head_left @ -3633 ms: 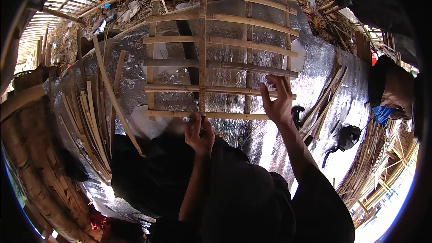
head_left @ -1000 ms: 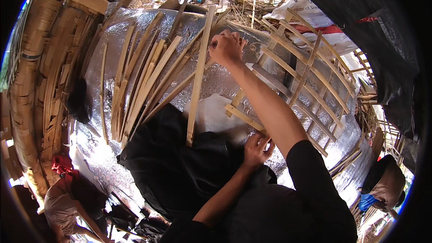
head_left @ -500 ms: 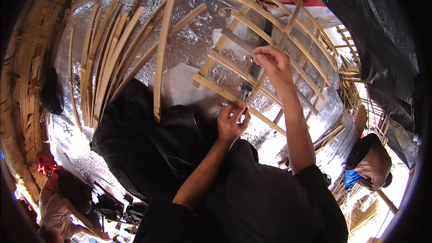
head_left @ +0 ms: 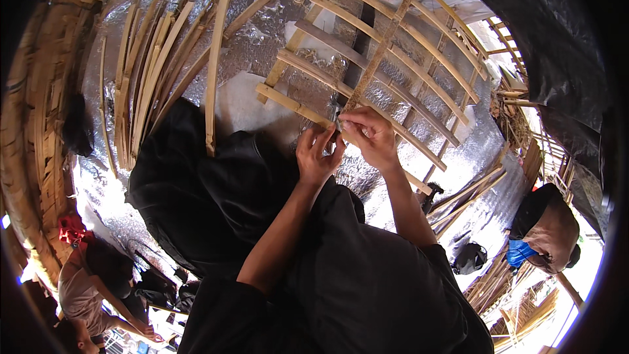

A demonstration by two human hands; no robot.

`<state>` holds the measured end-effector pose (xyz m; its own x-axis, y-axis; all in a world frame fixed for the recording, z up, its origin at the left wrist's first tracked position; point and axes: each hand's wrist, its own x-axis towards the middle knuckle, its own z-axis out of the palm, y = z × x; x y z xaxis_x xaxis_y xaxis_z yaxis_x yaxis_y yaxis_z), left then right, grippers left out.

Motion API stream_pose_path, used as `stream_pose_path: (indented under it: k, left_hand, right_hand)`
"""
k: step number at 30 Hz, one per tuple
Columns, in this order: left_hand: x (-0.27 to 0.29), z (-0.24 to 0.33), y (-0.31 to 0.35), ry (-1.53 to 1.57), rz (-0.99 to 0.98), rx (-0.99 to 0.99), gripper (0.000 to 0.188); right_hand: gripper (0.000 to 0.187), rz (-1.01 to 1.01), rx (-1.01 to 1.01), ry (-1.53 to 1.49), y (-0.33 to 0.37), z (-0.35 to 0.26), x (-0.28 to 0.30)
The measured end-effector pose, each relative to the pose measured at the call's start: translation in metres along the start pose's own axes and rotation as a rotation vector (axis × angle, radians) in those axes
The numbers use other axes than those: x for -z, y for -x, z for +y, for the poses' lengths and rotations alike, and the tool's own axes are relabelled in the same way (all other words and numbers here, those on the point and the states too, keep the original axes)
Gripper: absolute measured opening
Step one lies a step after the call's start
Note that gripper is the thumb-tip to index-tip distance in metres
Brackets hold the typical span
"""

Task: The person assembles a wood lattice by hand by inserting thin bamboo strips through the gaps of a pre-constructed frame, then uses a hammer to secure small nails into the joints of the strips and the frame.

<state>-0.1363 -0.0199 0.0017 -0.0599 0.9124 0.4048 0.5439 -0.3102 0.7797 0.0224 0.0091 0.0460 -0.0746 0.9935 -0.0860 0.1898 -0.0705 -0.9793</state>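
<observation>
A lattice of pale bamboo-like slats (head_left: 343, 85) lies in front of me, several long strips crossed by a few others. Both my hands are at its nearest slat (head_left: 291, 103), where a crosspiece (head_left: 371, 65) meets it. Thumb and fingers of my left hand (head_left: 318, 157) are pinched together at that crossing, just below the slat. My right hand (head_left: 373, 137) comes in from the right, fingertips pinched close to the left ones. Whatever is between the fingertips is too small to make out. Both hands partly cover the joint.
Loose slats (head_left: 154, 72) lie fanned out to the left on a shiny silver sheet (head_left: 255, 59). One long slat (head_left: 215, 72) stands nearer me. Black cloth (head_left: 190, 203) covers my lap. Other people sit at lower left (head_left: 92, 288) and right (head_left: 547, 229). A dark tarp (head_left: 557, 59) hangs at right.
My right hand has come down from above the lattice to the crossing beside my left hand. The lattice appears shifted left and up in view; my left hand stays at the joint.
</observation>
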Motion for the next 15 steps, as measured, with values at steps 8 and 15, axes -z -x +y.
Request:
stream_pose_path:
  k: [8,15]
  left_hand:
    - [-0.002,-0.001,0.004,0.021,-0.004,0.05,0.035]
    - [-0.004,-0.002,0.005,0.03,-0.014,0.068,0.034]
  right_hand:
    - [0.014,0.067,0.037,0.102,0.006,-0.009,-0.006]
    - [0.01,0.104,0.147,0.3,0.01,-0.014,-0.011]
